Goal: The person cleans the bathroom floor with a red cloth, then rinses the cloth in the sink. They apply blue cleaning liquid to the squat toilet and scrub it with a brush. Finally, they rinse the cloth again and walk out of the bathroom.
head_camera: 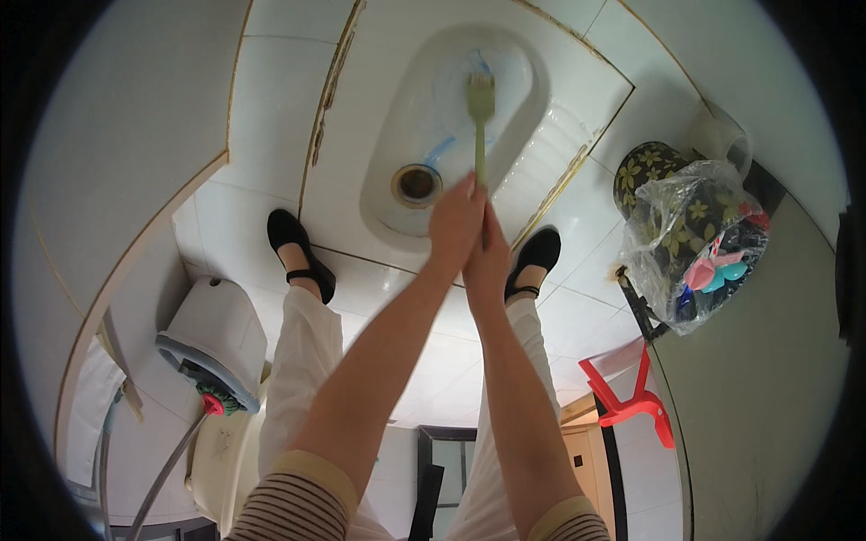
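Both hands are closed around the handle of a green long-handled brush (481,101). My left hand (454,220) lies at about the upper part of the grip, and my right hand (490,250) is against it on the right side. The brush head is over the basin of a white ceramic squat toilet (406,128), towards its far end. Blue streaks (440,151) mark the basin near its round drain hole (416,184) and beyond the brush head.
A flowered bin (643,172) with a clear plastic bag stands at the right, near a red plastic object (629,406). A grey-rimmed mop bucket (216,338) is at the left. Black shoes stand on the tiles either side of the toilet's near end.
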Motion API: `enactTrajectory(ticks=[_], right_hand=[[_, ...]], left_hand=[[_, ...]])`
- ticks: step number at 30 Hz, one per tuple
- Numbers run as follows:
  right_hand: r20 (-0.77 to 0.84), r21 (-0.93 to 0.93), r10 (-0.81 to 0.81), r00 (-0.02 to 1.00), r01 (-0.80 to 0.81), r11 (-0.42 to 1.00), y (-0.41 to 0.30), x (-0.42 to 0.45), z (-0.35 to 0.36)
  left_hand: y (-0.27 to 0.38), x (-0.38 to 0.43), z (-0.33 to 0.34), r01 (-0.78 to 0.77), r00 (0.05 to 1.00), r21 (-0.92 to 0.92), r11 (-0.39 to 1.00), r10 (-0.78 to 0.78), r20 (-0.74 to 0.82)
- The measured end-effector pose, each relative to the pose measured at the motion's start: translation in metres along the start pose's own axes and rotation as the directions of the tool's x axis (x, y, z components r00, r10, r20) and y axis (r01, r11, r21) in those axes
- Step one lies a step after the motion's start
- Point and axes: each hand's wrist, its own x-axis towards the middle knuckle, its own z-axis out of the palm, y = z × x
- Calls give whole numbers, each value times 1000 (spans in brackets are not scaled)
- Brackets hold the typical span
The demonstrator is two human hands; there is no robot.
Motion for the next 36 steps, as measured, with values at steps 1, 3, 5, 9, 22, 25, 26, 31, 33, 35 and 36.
enactTrajectory(ticks=[1, 3, 5, 9, 22, 25, 26, 31, 33, 35, 36], right_hand=[[12, -6, -7, 1000, 7, 1000, 13, -11, -4], [140, -197, 44, 989, -15, 980, 27, -35, -9], [276, -404, 108, 955, 13, 915, 25, -43, -3], [150, -294, -41, 988, 84, 952, -3, -6, 26], [409, -476, 144, 901, 75, 876, 3, -61, 19], [429, -466, 61, 901, 163, 870, 0, -67, 7], [423, -483, 70, 904, 160, 861, -12, -73, -5], [339, -466, 177, 924, 2, 885, -45, -111, -60], [311, -449, 179, 933, -21, 893, -45, -136, -66], [287, -372, 125, 950, -10, 928, -52, -163, -70], [254, -300, 1, 967, 77, 951, -55, -172, -68]], left_hand=[[-21, -19, 12, 6, 999, -8, 1000, -7, -41], [-53, -46, 22, 92, 991, -52, 994, -97, -87], [-74, -52, 9, 226, 969, -116, 967, -236, -77], [-31, -2, -28, 126, 988, -343, 931, -147, -38], [-102, -59, -40, 368, 929, -146, 918, -369, 27], [-109, -76, -29, 410, 906, -420, 810, -414, 85], [-109, -88, -20, 378, 905, -598, 707, -419, 77], [-44, -144, -28, 509, 859, -721, 470, -334, 388], [-27, -175, -34, 546, 835, -770, 331, -296, 464], [-32, -195, -44, 528, 849, -793, 304, -224, 479], [-31, -201, -51, 541, 839, -783, 307, -253, 481]])
